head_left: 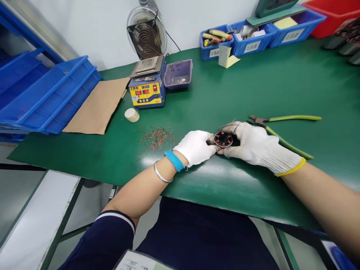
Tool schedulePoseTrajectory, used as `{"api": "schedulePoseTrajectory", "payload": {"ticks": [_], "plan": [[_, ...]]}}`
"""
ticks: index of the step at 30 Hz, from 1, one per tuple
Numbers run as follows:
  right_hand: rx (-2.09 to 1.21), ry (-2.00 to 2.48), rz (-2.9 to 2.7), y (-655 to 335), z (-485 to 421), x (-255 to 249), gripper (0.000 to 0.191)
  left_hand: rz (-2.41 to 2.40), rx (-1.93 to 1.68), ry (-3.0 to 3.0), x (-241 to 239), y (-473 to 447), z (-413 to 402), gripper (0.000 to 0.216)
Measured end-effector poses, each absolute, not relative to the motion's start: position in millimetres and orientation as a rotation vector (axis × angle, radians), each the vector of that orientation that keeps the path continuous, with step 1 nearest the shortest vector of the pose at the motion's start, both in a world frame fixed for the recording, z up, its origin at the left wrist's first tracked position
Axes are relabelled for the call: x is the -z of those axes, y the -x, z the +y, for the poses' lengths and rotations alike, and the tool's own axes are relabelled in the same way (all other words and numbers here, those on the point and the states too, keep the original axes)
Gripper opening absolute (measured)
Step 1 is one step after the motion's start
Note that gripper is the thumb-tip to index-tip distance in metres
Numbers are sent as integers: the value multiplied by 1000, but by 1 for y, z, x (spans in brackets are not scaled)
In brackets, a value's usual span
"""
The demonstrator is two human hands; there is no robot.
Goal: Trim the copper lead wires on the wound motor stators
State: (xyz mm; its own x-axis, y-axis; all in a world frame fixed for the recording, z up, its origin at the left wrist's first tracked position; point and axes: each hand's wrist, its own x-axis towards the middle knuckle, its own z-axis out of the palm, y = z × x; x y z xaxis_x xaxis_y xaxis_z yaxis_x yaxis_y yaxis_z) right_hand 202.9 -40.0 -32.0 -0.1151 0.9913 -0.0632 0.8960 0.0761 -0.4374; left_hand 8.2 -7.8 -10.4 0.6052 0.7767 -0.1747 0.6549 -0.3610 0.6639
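While both gloved hands meet over the green mat [253, 86], the left hand [196, 147] and right hand [254, 144] pinch a small round copper-wound coil [223, 139] between their fingertips, low over the near middle of the mat. Green-handled pliers [281, 129] lie just right of the right hand. Copper wire clippings [156, 138] lie scattered to the left, a yellow-fronted solder pot [146, 87] farther back.

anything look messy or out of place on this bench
A loose heap of cut copper wire bits lies scattered on the green mat, left of the left hand. Both gloved hands, the right hand too, grip the small wound coil. Nothing looks damaged.
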Motion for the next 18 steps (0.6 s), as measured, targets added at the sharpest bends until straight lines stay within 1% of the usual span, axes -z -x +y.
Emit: {"api": "schedulePoseTrajectory", "payload": {"ticks": [3, 6, 9, 12, 13, 15, 17, 18], "plan": [[-559, 1950, -2033, -200, -40, 28, 62, 988, -296, -2015, 13, -8, -3, 14], [-626, 1904, -1964, -197, -41, 25, 61, 880, -299, -1862, 9, -7, 2, 16], [-647, 1832, -1900, -201, -41, 22, 59, 840, -227, -1679, -6, 4, 4, 16], [-574, 1899, -1771, -215, -40, 16, 61, 755, -220, -1528, -26, 23, 4, 20], [-538, 1941, -1712, -220, -40, 14, 62, 703, -296, -1467, -32, 30, 6, 24], [-514, 1962, -1653, -225, -42, 12, 61, 627, -578, -1343, -38, 37, 10, 32], [-570, 1883, -1711, -221, -44, 12, 61, 654, -865, -1249, -35, 36, 16, 33], [-609, 1832, -1768, -215, -45, 14, 62, 709, -929, -1239, -32, 33, 18, 32]]}}
